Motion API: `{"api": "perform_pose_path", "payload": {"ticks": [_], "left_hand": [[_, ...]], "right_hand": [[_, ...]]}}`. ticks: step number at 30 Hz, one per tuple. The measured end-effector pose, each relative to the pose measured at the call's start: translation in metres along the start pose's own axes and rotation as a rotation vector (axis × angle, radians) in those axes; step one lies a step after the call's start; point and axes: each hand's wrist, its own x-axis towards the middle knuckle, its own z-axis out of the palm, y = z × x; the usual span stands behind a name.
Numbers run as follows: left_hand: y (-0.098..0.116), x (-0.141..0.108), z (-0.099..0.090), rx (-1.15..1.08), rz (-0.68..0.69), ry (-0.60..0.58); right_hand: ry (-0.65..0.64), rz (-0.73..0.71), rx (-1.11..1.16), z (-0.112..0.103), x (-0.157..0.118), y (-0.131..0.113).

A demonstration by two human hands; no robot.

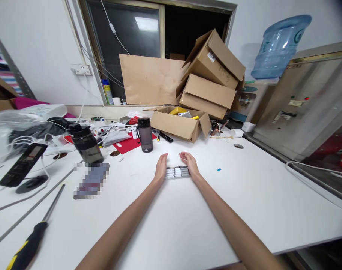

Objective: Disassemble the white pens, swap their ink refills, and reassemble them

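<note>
Several pens or markers point(177, 172) lie side by side in a small row on the white table point(171, 225), pale and grey with dark parts at the far edge. My left hand point(161, 167) stands at the left end of the row, and my right hand point(189, 164) at the right end. The palms face each other, with the row between them. Both hands have their fingers stretched forward, and neither is wrapped round the row. Whether the palms press on its ends is too small to tell.
Beyond my hands stand a dark bottle point(145, 135) and an open cardboard box point(176, 127). To the left are a second bottle point(86, 144), a screwdriver point(33, 236) and cable clutter. A small blue piece point(219, 170) lies on the right.
</note>
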Motion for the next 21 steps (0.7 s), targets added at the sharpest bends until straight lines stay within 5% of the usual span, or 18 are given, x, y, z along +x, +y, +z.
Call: {"api": "perform_pose_path", "payload": {"ticks": [7,21], "left_hand": [[-0.005,0.015,0.002,0.059,0.0,-0.036],[0.005,0.002,-0.012,0.176,-0.008,-0.034]], "right_hand": [[-0.054,-0.018,-0.043,0.0,0.016,0.017],[-0.043,-0.107,-0.12,-0.01,0.004,0.015]]}}
